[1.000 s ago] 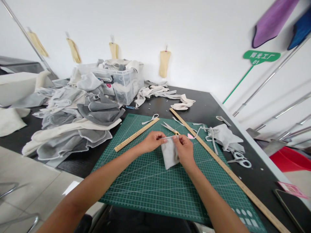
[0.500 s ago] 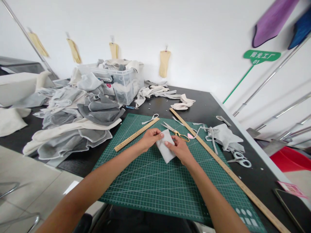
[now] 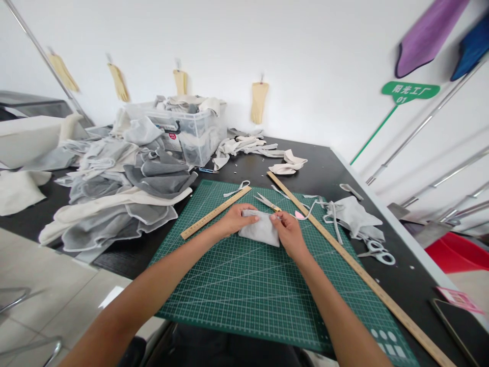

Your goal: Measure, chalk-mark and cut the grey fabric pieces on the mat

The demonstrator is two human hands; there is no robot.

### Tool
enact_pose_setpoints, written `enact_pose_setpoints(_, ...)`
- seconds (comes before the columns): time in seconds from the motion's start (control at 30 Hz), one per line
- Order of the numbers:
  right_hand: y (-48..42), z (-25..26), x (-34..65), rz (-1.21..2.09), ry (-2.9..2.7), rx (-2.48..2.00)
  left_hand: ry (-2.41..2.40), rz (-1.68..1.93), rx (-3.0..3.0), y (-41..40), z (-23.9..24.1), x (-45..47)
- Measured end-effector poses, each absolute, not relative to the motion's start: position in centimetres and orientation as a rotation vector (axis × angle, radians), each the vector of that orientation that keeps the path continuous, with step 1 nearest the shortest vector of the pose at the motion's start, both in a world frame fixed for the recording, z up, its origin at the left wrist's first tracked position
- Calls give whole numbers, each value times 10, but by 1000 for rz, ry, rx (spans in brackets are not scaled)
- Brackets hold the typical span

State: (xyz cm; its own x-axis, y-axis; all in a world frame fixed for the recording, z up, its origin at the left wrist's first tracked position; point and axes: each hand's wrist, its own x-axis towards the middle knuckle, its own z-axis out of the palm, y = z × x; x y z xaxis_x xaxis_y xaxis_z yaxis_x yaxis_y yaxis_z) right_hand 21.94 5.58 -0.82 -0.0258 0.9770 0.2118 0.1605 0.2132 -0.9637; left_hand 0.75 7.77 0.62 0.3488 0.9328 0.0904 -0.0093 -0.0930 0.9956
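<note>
- Green cutting mat (image 3: 237, 285) sits at the near edge of the black tabletop (image 3: 324, 168). The grey fabric piece (image 3: 260, 232) lies flat at mat centre, long axis left-right.
- My left hand (image 3: 239, 220) pinches its left top corner and my right hand (image 3: 290, 234) its right top corner. Both are closed on it, equally near.
- Gold scissors (image 3: 267, 203) lie just beyond, toward the far edge, with the short ruler (image 3: 216, 212) to the left and the long ruler (image 3: 344, 257) to the right.

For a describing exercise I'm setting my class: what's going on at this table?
A person sits at a black table, gripping a small pale grey fabric piece with both bare hands. The left hand pinches its left end and the right hand its upper right corner, on a green gridded cutting mat. Metal scissors lie just behind, between a short wooden ruler and a long wooden ruler. A heap of grey and cream cloth sits to the left.
</note>
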Motion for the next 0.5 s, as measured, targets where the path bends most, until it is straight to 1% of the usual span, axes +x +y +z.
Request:
enact_pose_setpoints(0.17, 52, -2, 216, 803, -1520, -1205, 985, 1044, 1437, 76, 0, 14)
enact_pose_setpoints(0.2, 51, -2, 215, 812, -1513, -1210, 1000, 1055, 1433, 76, -1, 14)
enact_pose_setpoints(0.33, 54, -8, 214, 1022, -1299, -1179, 1023, 1134, 1332, 78, -2, 15)
enact_pose_setpoints(0.43, 58, -16, 216, 1004, -1193, -1160, 987, 1178, 1287, 80, 0, 12)
enact_pose_setpoints(0.5, 61, -19, 219, 967, -1241, -1157, 939, 1104, 1287, 80, 3, 10)
